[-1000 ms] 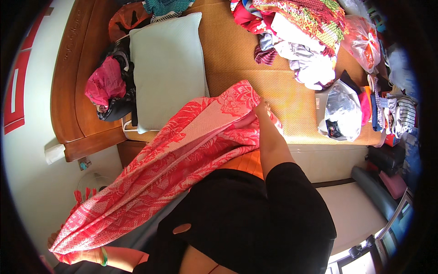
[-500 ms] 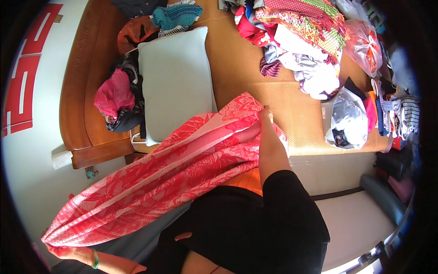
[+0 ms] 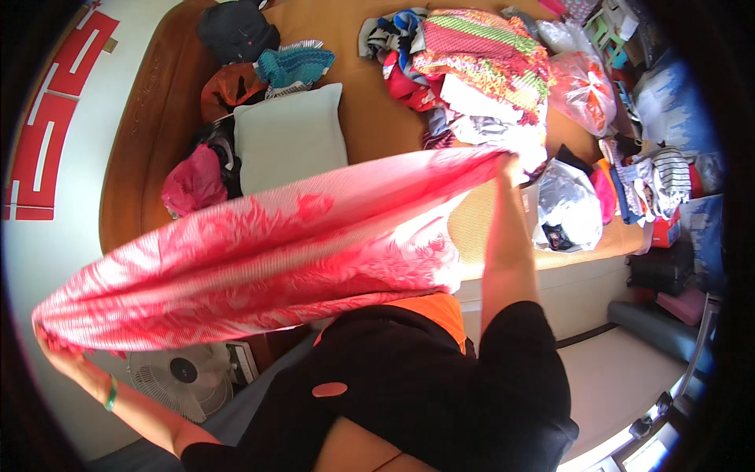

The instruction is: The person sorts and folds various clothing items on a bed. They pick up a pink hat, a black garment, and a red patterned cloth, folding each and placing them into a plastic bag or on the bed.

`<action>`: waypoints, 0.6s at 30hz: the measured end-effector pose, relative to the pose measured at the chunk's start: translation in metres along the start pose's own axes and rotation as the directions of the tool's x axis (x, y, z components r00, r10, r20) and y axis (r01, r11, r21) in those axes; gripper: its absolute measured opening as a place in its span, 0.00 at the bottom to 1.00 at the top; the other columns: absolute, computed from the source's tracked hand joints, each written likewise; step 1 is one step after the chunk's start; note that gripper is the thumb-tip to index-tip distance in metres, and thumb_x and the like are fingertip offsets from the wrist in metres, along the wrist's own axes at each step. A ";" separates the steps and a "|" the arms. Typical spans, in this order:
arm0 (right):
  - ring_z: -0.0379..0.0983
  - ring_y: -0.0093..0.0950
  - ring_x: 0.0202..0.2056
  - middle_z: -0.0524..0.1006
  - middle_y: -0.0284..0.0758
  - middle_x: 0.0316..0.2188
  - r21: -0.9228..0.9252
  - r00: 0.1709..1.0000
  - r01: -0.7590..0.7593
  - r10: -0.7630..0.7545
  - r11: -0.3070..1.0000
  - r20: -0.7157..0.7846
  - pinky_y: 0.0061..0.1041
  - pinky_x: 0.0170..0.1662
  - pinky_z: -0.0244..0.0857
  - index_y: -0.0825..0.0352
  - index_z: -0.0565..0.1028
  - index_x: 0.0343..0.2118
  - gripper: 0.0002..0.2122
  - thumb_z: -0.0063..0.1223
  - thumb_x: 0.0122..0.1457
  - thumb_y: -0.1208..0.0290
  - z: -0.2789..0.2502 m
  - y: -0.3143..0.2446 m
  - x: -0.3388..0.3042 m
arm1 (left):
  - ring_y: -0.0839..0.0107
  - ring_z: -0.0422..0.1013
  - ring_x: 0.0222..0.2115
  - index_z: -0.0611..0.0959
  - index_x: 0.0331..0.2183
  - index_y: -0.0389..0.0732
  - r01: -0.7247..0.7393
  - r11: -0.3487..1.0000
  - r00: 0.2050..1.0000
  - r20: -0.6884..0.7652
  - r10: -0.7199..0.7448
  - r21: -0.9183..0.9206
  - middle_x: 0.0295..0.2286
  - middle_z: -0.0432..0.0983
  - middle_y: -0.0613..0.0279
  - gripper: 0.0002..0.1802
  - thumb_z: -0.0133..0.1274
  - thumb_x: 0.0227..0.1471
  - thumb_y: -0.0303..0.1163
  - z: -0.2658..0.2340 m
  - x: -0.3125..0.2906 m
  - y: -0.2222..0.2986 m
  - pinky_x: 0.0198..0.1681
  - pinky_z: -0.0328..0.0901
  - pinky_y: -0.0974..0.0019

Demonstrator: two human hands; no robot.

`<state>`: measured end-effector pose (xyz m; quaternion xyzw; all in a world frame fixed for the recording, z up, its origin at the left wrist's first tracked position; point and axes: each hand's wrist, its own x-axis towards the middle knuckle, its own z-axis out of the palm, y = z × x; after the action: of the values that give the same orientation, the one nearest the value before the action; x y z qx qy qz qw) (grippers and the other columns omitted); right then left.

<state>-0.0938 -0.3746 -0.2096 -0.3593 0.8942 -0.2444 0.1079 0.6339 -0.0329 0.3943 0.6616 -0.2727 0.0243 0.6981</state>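
A red and pale pink patterned shawl [image 3: 267, 252] is stretched between my two hands, sagging in long folds across my front. At the far left, my left hand [image 3: 51, 338] is closed on one end, with a green bangle on that wrist. My right hand [image 3: 511, 167] grips the opposite end, held out over the bed. The fingers of both hands are partly hidden by the cloth. Behind the shawl lies a pale pillow [image 3: 291, 134], its lower part covered from view.
On the woven bed mat [image 3: 487, 228] are a heap of clothes with a multicoloured fringed scarf [image 3: 480, 63], plastic bags [image 3: 570, 204], a pink bag [image 3: 195, 181] and a black backpack [image 3: 237, 31]. A fan [image 3: 181, 377] stands at lower left. The wooden headboard [image 3: 145, 134] borders the left.
Both hands have risen, and my right hand has moved outward to the right, my left outward to the left. The shawl is stretched wider, and the fan now shows below it.
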 end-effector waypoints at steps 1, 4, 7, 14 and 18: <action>0.75 0.44 0.33 0.76 0.48 0.30 -0.097 0.982 0.146 -0.156 0.985 -0.106 0.38 0.34 0.70 0.70 0.75 0.29 0.13 0.43 0.50 0.66 -0.043 0.003 0.043 | 0.63 0.69 0.45 0.72 0.47 0.36 0.017 1.000 0.995 0.094 -0.016 -0.008 0.45 0.70 0.54 0.24 0.42 0.55 0.44 0.001 0.033 -0.013 0.47 0.65 0.62; 0.75 0.41 0.32 0.76 0.46 0.27 -0.115 0.910 0.238 -0.263 0.964 -0.321 0.37 0.34 0.69 0.70 0.75 0.29 0.14 0.43 0.51 0.64 -0.204 -0.009 0.140 | 0.67 0.63 0.49 0.68 0.51 0.35 -0.046 0.999 0.976 0.214 0.040 0.024 0.48 0.67 0.57 0.26 0.43 0.56 0.42 0.060 0.067 -0.038 0.54 0.57 0.64; 0.74 0.37 0.30 0.76 0.43 0.26 -0.448 0.764 0.303 -0.495 0.841 -0.414 0.34 0.33 0.68 0.67 0.76 0.29 0.13 0.41 0.52 0.63 -0.372 0.004 0.232 | 0.66 0.60 0.52 0.68 0.52 0.36 -0.128 0.972 0.932 0.359 0.050 0.197 0.51 0.64 0.58 0.26 0.43 0.56 0.41 0.093 0.133 -0.079 0.55 0.54 0.66; 0.69 0.31 0.26 0.72 0.38 0.23 -0.148 0.616 0.378 -0.368 0.914 -0.697 0.29 0.29 0.62 0.65 0.75 0.29 0.13 0.42 0.54 0.62 -0.644 -0.012 0.163 | 0.68 0.66 0.46 0.70 0.51 0.37 -0.564 0.776 0.748 0.573 0.334 0.283 0.44 0.70 0.57 0.27 0.43 0.55 0.46 0.224 0.244 -0.086 0.49 0.59 0.69; 0.66 0.27 0.24 0.71 0.35 0.22 -0.037 0.571 0.436 -0.309 0.899 -0.760 0.26 0.27 0.58 0.64 0.75 0.29 0.12 0.42 0.55 0.61 -0.730 0.006 0.115 | 0.69 0.69 0.42 0.71 0.50 0.38 -0.830 0.544 0.494 0.614 0.615 0.123 0.40 0.74 0.57 0.28 0.43 0.55 0.49 0.302 0.257 -0.084 0.45 0.61 0.70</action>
<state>-0.4494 -0.1885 0.4113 -0.3970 0.7393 -0.4557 -0.2969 0.7799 -0.4105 0.4169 0.5886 -0.6900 0.2054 0.3679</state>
